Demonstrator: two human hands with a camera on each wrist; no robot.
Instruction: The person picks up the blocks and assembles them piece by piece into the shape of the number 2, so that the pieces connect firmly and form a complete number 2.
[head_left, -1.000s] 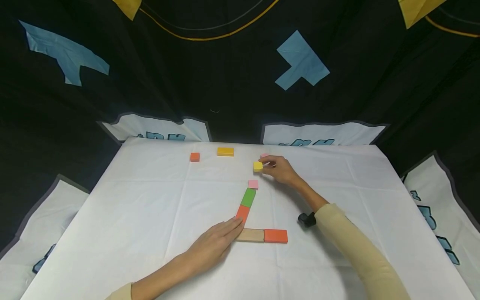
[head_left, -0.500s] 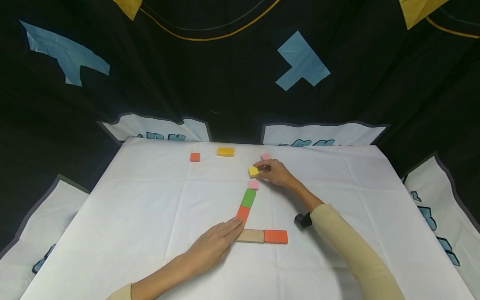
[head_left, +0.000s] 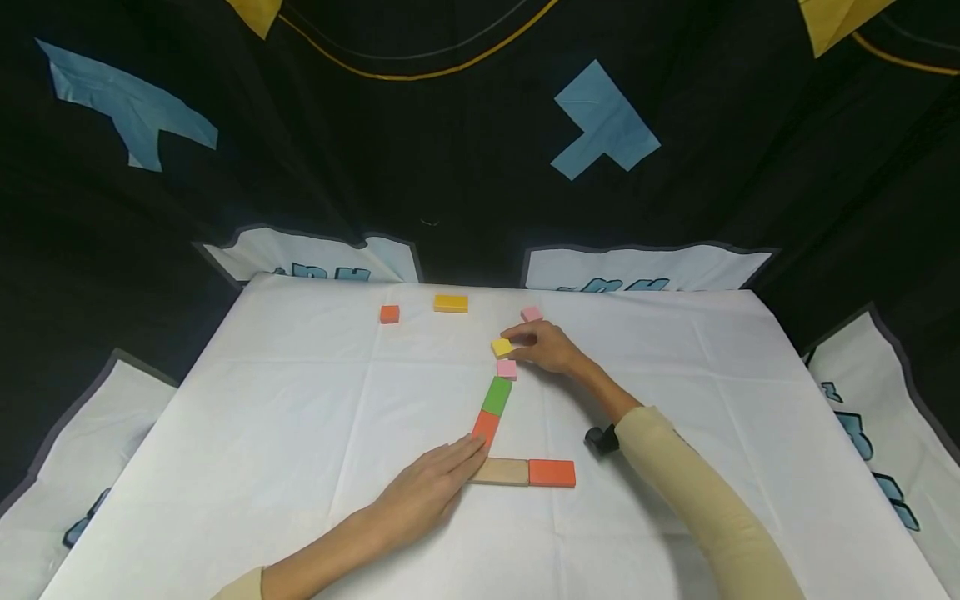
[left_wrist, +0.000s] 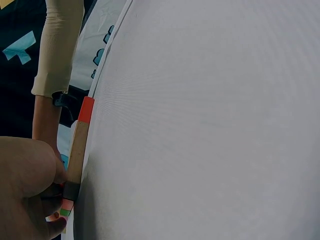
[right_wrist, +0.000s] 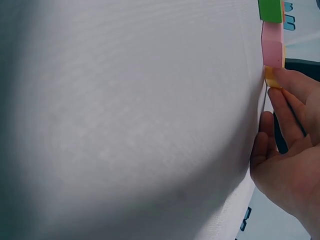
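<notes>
My right hand (head_left: 543,345) pinches a small yellow block (head_left: 500,348) between thumb and fingers, just beyond a pink block (head_left: 507,369). In the right wrist view the yellow block (right_wrist: 272,77) sits right at the end of the pink block (right_wrist: 272,44). Toward me from the pink one, a green block (head_left: 497,395) and an orange block (head_left: 486,426) continue a slanting row. My left hand (head_left: 431,483) rests with extended fingers on the orange block's near end, covering part of it. By those fingertips lies a plain wooden block (head_left: 501,472), with a red-orange block (head_left: 552,473) end to end with it.
Behind my right hand lies another pink block (head_left: 531,314). Farther left at the back are a long yellow block (head_left: 451,304) and a small orange block (head_left: 389,314). A white cloth (head_left: 247,417) covers the table, and a black curtain (head_left: 465,167) hangs behind it.
My right hand has brought the yellow block toward me and left, up to the pink block, uncovering the pink block at the back. My left hand stays in place.
</notes>
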